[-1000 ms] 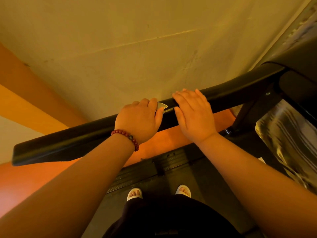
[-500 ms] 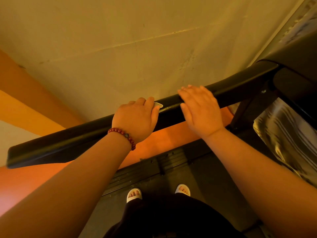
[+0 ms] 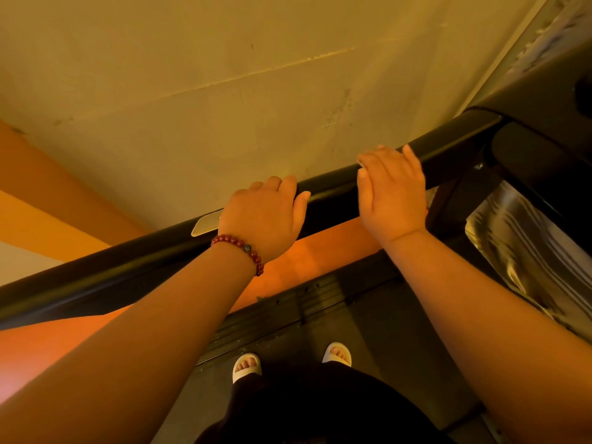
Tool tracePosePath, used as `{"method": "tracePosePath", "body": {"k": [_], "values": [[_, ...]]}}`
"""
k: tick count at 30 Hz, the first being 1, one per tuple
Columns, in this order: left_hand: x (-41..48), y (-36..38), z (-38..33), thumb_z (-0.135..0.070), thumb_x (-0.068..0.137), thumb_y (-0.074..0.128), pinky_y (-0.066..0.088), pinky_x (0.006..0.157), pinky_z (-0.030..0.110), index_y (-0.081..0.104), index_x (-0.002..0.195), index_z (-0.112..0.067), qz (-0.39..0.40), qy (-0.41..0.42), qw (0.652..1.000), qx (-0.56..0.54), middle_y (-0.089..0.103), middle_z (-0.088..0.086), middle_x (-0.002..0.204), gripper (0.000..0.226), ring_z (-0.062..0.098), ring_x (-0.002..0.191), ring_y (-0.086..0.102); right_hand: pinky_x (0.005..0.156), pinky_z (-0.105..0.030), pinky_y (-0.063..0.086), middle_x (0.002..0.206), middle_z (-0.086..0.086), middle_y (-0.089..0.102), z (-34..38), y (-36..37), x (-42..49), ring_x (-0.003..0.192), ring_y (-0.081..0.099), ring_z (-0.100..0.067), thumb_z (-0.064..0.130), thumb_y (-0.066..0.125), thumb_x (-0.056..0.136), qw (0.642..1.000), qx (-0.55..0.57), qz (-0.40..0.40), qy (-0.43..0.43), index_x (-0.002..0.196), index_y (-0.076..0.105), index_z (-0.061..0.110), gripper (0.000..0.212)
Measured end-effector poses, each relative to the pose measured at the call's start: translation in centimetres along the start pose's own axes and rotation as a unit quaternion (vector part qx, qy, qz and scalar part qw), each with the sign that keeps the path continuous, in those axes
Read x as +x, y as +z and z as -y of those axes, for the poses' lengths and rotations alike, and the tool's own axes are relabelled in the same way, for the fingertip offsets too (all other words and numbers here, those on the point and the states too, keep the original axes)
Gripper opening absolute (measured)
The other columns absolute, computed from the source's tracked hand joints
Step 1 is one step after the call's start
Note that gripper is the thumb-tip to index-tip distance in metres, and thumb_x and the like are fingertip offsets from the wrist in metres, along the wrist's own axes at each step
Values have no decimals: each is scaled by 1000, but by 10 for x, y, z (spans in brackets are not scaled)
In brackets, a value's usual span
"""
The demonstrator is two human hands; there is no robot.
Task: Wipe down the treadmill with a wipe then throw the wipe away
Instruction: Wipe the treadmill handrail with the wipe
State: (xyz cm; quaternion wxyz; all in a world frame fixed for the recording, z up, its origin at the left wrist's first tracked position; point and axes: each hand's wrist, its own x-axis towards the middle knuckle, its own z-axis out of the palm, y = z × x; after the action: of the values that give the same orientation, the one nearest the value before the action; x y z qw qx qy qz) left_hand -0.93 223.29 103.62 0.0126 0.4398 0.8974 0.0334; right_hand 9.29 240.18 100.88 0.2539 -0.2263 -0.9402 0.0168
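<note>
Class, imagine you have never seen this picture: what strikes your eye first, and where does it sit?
Two hands on the black handrail crossing the picture slantwise: the left hand curls over it near the centre, the right hand lies across it further right. A red bead bracelet rings the left wrist, and white slides stand on the dark deck below.

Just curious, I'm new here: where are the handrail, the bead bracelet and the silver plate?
handrail [image 3: 112, 274], head view, bare black top, left stretch.
bead bracelet [image 3: 237, 241], head view, a red bead mid-strand.
silver plate [image 3: 206, 224], head view, middle of its visible face.
</note>
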Motion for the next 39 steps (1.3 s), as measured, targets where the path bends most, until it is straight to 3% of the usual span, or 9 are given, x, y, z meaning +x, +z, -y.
{"method": "tracePosePath", "body": {"k": [2, 7, 13, 19, 25, 27, 30, 36, 39], "values": [[0, 1, -1, -45, 100, 15, 38, 59, 29, 47, 121, -18, -5, -7, 1000, 7, 58, 2, 102, 48, 14, 74, 46, 113, -40, 21, 119, -14, 64, 10, 4, -5, 123, 53, -31, 28, 28, 100, 1000, 12, -2, -12, 119, 62, 2, 46], [0, 3, -3, -46, 96, 9, 41, 60, 30, 48, 122, -18, -10, -10, 1000, 13, 59, 2, 104, 54, 15, 76, 48, 111, -38, 24, 122, -14, 64, 9, 2, -5, 120, 56, -30, 26, 32, 99, 987, 33, 31, -157, 124, 60, 2, 44], [0, 2, -6, -47, 94, 6, 39, 60, 29, 49, 120, -18, -15, -17, 1000, 14, 59, 2, 102, 58, 15, 74, 48, 115, -39, 19, 117, -14, 64, -12, 1, 0, 121, 53, -31, 26, 30, 99, 1000, 16, -8, 2, 117, 63, 2, 44], [0, 2, -9, -46, 96, 10, 34, 61, 29, 48, 121, -18, -11, -33, 999, 12, 58, 2, 102, 53, 14, 73, 43, 113, -36, 20, 123, -13, 63, 13, 2, -6, 122, 54, -29, 28, 32, 100, 989, 38, 40, -140, 125, 60, 3, 45], [2, 2, -12, -44, 99, 14, 37, 66, 30, 50, 120, -17, -3, -47, 999, 1, 58, 3, 100, 49, 15, 75, 45, 117, -40, 12, 128, -15, 59, -24, -5, -1, 131, 44, -32, 34, 25, 101, 999, -29, 33, -2, 127, 56, 3, 51], [6, 2, -16, -43, 100, 15, 37, 68, 31, 51, 118, -16, -3, -50, 999, 0, 59, 4, 100, 49, 15, 75, 44, 116, -41, 16, 128, -16, 59, -8, -3, -5, 130, 46, -33, 34, 26, 101, 999, -8, 32, -22, 127, 57, 3, 50], [17, -2, -27, -42, 102, 17, 36, 69, 31, 51, 119, -15, 5, -42, 999, -2, 59, 5, 101, 47, 16, 75, 43, 115, -40, 18, 126, -14, 61, -8, -5, -7, 127, 50, -31, 31, 31, 101, 991, 3, 56, -122, 127, 57, 4, 46], [36, -2, -52, -43, 102, 17, 39, 63, 32, 51, 120, -16, 9, -7, 1000, -28, 58, 4, 103, 46, 16, 76, 46, 118, -42, 10, 136, -20, 53, -49, -17, 6, 138, 36, -34, 36, 24, 102, 995, -88, 34, 43, 130, 53, -1, 55], [37, 1, -57, -44, 102, 17, 41, 62, 32, 49, 119, -17, -7, -3, 1000, 11, 59, 4, 105, 46, 18, 78, 51, 118, -41, 12, 137, -18, 52, -32, -6, -7, 138, 36, -33, 34, 29, 101, 999, -34, 37, -14, 134, 50, 0, 52]]}}
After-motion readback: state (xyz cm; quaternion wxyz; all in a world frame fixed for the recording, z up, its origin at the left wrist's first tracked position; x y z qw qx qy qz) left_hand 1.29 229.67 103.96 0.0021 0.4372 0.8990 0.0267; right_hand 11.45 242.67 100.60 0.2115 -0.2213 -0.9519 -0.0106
